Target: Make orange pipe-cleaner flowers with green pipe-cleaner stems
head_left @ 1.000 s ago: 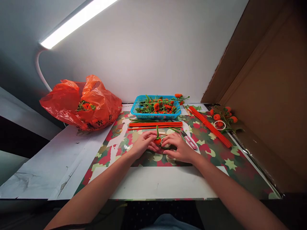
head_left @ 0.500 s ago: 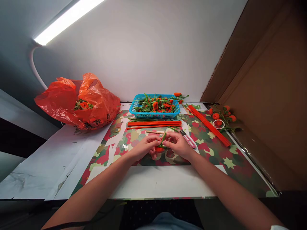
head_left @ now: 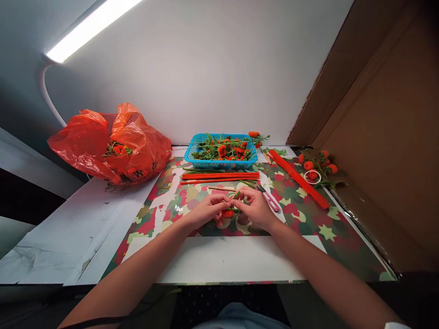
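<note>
A small orange flower (head_left: 227, 213) with green parts is between my two hands, low over the patterned mat. My left hand (head_left: 211, 209) is closed round it, thumb and forefinger pinched together. My right hand (head_left: 250, 206) pinches the green piece (head_left: 236, 195) just above the flower, its fingertips close to the left ones. Behind my hands lie a thin brown stick (head_left: 221, 188) and a bundle of orange strips (head_left: 221, 176). Pink-handled scissors (head_left: 271, 201) lie beside my right hand.
A blue basket (head_left: 219, 164) of orange flowers stands at the back. An orange plastic bag (head_left: 144, 141) is at the left, below a lamp (head_left: 92, 29). More orange strips (head_left: 302, 180), a white ring (head_left: 312, 183) and fuzzy orange flowers (head_left: 308, 165) lie at the right, near cardboard (head_left: 377, 128).
The green piece between my fingers has tipped lower and shows less above the fingertips. My right fingertips have moved slightly left, closer to my left ones.
</note>
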Tool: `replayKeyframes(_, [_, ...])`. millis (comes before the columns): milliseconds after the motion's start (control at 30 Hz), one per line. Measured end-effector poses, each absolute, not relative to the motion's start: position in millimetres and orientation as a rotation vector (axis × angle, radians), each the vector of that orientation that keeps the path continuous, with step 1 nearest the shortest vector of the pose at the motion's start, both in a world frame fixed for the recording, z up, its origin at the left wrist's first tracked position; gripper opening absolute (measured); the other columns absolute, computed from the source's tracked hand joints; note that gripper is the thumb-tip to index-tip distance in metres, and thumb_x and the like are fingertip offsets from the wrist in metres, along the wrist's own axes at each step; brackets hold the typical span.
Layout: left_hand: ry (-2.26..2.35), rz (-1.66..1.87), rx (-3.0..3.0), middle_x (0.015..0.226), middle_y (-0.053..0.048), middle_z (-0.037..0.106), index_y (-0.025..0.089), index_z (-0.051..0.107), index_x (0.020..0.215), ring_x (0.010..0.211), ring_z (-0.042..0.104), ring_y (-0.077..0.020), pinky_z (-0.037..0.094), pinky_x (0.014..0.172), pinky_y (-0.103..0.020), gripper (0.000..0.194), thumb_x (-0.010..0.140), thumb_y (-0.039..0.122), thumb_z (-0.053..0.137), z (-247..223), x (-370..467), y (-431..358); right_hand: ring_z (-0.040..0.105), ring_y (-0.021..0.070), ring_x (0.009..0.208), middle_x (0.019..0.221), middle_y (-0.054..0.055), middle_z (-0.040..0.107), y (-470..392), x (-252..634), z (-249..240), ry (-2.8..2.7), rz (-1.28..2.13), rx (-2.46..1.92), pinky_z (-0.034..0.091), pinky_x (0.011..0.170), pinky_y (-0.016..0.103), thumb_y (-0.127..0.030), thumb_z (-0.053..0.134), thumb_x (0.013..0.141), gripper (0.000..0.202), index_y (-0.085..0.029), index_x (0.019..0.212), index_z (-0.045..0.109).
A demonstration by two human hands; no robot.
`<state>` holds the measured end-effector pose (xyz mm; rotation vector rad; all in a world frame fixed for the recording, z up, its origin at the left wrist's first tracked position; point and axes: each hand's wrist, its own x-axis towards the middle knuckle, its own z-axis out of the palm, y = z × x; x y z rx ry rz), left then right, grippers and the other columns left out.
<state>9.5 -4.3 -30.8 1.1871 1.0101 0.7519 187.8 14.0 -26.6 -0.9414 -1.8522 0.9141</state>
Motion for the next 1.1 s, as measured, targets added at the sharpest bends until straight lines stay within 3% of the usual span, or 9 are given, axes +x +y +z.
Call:
replayKeyframes(100, [1.056, 0.813, 1.206, 0.063, 0.003, 0.059, 0.015, 0.061, 0.080, 0.042, 0.057, -0.0062, 0.046, 0.041, -0.015, 0.027, 0.075, 0.042, 0.066, -29, 3, 2, 0.058, 0.0175, 0.082, 0.085, 0.003, 0.065, 14, 192, -26, -1.957, 0.902, -0.925, 0.045, 0.073, 0.030, -0.026, 0.063, 0.080, 0.006, -0.020, 0.081, 0.064])
replayKeyframes(167, [1.081, 0.904, 1.176, 0.064, 0.003, 0.060, 0.017, 0.060, 0.087, 0.044, 0.059, -0.0079, 0.049, 0.043, -0.017, 0.029, 0.074, 0.042, 0.067, -30, -4, 8, 0.057, 0.0197, 0.092, 0.096, 0.003, 0.067, 13, 196, -27, -2.125, 0.811, -0.879, 0.042, 0.083, 0.035, -0.025, 0.070, 0.076, 0.016, -0.022, 0.091, 0.065])
replayKeyframes(300, [1.198, 1.026, 1.137, 0.056, 0.004, 0.060, 0.019, 0.055, 0.096, 0.040, 0.057, -0.0097, 0.040, 0.035, -0.014, 0.035, 0.075, 0.045, 0.065, -31, -15, 16, 0.055, 0.0210, 0.100, 0.095, 0.002, 0.068, 9, 195, -32, -2.480, 0.638, -0.750, 0.033, 0.094, 0.042, -0.023, 0.073, 0.076, 0.013, -0.022, 0.088, 0.066])
replayKeyframes(367, [1.207, 1.033, 1.157, 0.058, 0.003, 0.062, 0.019, 0.053, 0.098, 0.042, 0.060, -0.0112, 0.040, 0.035, -0.014, 0.038, 0.075, 0.046, 0.066, -31, -16, 17, 0.056, 0.0203, 0.098, 0.091, 0.002, 0.068, 8, 193, -35, -2.535, 0.614, -0.749, 0.033, 0.092, 0.042, -0.019, 0.068, 0.080, 0.005, -0.022, 0.084, 0.067])
replayKeyframes(533, [1.092, 0.984, 1.164, 0.077, -0.003, 0.070, 0.017, 0.056, 0.096, 0.059, 0.070, -0.0170, 0.055, 0.053, -0.023, 0.042, 0.069, 0.044, 0.073, -33, -12, 14, 0.060, 0.0195, 0.092, 0.084, 0.002, 0.070, 16, 193, -41, -2.432, 0.632, -0.861, 0.036, 0.091, 0.041, -0.015, 0.063, 0.083, 0.009, -0.022, 0.080, 0.069])
replayKeyframes(733, [1.045, 0.946, 1.076, 0.080, -0.007, 0.072, 0.014, 0.061, 0.089, 0.066, 0.072, -0.0187, 0.058, 0.063, -0.027, 0.040, 0.064, 0.040, 0.079, -44, -11, 15, 0.060, 0.0178, 0.075, 0.076, 0.002, 0.071, 28, 205, -45, -2.272, 0.614, -1.056, 0.044, 0.073, 0.033, -0.015, 0.062, 0.082, 0.012, -0.022, 0.079, 0.071])
replayKeyframes(900, [1.076, 0.907, 1.002, 0.075, -0.007, 0.073, 0.014, 0.062, 0.090, 0.064, 0.072, -0.0196, 0.058, 0.060, -0.027, 0.041, 0.062, 0.038, 0.081, -42, -6, 12, 0.060, 0.0183, 0.075, 0.075, 0.003, 0.070, 25, 207, -42, -2.179, 0.606, -1.143, 0.046, 0.072, 0.033, -0.020, 0.064, 0.081, 0.010, -0.024, 0.082, 0.074])
replayKeyframes(1100, [1.103, 0.801, 1.122, 0.069, -0.007, 0.071, 0.014, 0.061, 0.093, 0.059, 0.071, -0.0199, 0.056, 0.054, -0.025, 0.039, 0.067, 0.040, 0.075, -36, 2, 5, 0.061, 0.0207, 0.085, 0.082, 0.004, 0.069, 19, 203, -37, -2.157, 0.727, -1.114, 0.047, 0.079, 0.038, -0.015, 0.062, 0.079, 0.015, -0.024, 0.084, 0.073])
